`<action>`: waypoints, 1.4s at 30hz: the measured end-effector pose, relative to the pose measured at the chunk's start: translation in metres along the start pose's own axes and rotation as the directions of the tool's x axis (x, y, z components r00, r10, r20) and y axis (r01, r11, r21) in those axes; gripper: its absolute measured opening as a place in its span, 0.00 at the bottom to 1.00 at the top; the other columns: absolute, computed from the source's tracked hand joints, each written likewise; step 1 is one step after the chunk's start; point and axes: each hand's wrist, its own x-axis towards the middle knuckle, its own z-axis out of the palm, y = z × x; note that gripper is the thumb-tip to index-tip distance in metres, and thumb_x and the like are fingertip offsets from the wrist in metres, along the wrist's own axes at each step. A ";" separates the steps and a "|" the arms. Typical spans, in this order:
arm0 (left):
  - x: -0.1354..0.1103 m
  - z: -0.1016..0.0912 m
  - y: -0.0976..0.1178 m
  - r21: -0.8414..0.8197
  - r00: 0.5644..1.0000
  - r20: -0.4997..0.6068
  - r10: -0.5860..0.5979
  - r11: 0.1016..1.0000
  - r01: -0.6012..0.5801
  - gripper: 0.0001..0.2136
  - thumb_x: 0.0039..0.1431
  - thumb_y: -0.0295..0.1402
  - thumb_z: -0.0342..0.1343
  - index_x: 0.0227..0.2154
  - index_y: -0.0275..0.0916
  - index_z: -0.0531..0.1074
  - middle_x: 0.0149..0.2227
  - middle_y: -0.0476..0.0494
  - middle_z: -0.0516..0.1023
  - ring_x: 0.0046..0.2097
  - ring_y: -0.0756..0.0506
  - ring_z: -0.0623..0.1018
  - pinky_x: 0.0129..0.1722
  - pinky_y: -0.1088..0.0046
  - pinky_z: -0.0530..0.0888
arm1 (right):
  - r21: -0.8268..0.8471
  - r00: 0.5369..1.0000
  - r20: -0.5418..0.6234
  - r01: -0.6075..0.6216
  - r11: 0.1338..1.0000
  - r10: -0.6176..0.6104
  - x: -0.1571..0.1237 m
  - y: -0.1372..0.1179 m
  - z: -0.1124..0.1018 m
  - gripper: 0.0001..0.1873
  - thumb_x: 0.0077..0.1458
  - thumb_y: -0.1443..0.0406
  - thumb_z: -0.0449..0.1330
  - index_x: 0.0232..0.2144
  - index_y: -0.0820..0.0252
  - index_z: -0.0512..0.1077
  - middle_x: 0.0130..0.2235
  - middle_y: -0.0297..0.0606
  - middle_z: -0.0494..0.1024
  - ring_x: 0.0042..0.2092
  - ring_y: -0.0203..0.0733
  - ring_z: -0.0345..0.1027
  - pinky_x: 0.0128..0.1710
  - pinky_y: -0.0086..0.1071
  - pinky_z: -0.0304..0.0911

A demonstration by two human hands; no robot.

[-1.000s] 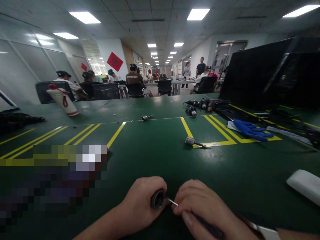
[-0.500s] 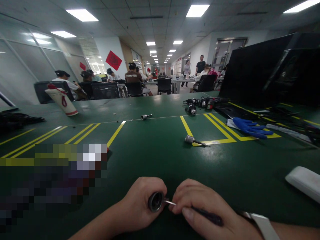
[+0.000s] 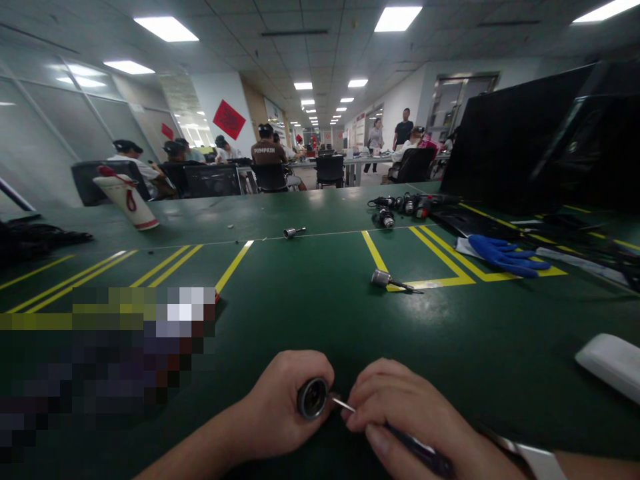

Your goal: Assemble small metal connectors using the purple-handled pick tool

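My left hand (image 3: 287, 403) is closed around a hollow, round metal part (image 3: 313, 399), its open end facing me. In my right hand (image 3: 400, 407) is a screwdriver (image 3: 420, 448) with a dark handle and a thin bright shaft. The shaft's tip is close to the side of the metal part by my left thumb; whether it touches cannot be made out. Farther off on the green table lies a metal cylinder with a dark shaft (image 3: 383, 279). Beyond it, to the left, is a smaller similar piece (image 3: 294, 232).
Blue glove (image 3: 507, 255), black tools with cables (image 3: 400, 208) and a large black box (image 3: 530, 133) are on the right. A white object (image 3: 610, 363) sits at the right edge. A tilted cream cup-like container (image 3: 131, 200) is far left. Pixelated area at left. Several people sit beyond.
The screwdriver's handle end has tilted slightly lower with my right hand. My left hand keeps its hold on the metal part. The whole view has shifted slightly.
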 end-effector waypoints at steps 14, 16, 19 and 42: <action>-0.001 -0.001 -0.001 0.004 1.000 0.011 -0.007 1.000 0.007 0.06 0.50 0.26 0.52 0.23 0.38 0.60 0.22 0.53 0.64 0.23 0.54 0.64 0.23 0.78 0.58 | 0.286 0.944 0.019 -0.320 0.903 0.329 0.006 0.010 -0.004 0.14 0.59 0.61 0.51 0.36 0.59 0.75 0.38 0.39 0.76 0.42 0.42 0.68 0.46 0.38 0.61; -0.001 -0.001 -0.001 -0.003 1.000 0.011 -0.007 1.000 0.007 0.06 0.50 0.26 0.51 0.22 0.38 0.60 0.21 0.53 0.64 0.23 0.54 0.64 0.22 0.78 0.58 | 0.267 0.969 -0.039 -0.226 0.937 0.245 0.004 0.007 -0.004 0.13 0.58 0.62 0.51 0.35 0.59 0.74 0.37 0.41 0.75 0.40 0.41 0.68 0.43 0.36 0.63; -0.001 -0.001 -0.001 0.002 1.000 0.007 0.006 1.000 -0.006 0.05 0.50 0.26 0.51 0.23 0.38 0.61 0.22 0.53 0.64 0.23 0.54 0.64 0.23 0.78 0.58 | 0.210 0.992 -0.065 -0.096 0.973 0.112 0.001 0.004 -0.003 0.12 0.58 0.65 0.51 0.33 0.60 0.74 0.34 0.41 0.75 0.39 0.41 0.68 0.40 0.34 0.64; 0.002 -0.004 0.003 -0.024 1.000 0.023 0.015 1.000 -0.015 0.06 0.51 0.26 0.51 0.22 0.38 0.61 0.22 0.52 0.64 0.23 0.54 0.64 0.23 0.79 0.59 | 0.383 0.929 0.036 -0.353 0.854 0.368 0.005 0.016 -0.002 0.13 0.56 0.62 0.52 0.32 0.60 0.76 0.36 0.41 0.76 0.41 0.45 0.68 0.44 0.41 0.60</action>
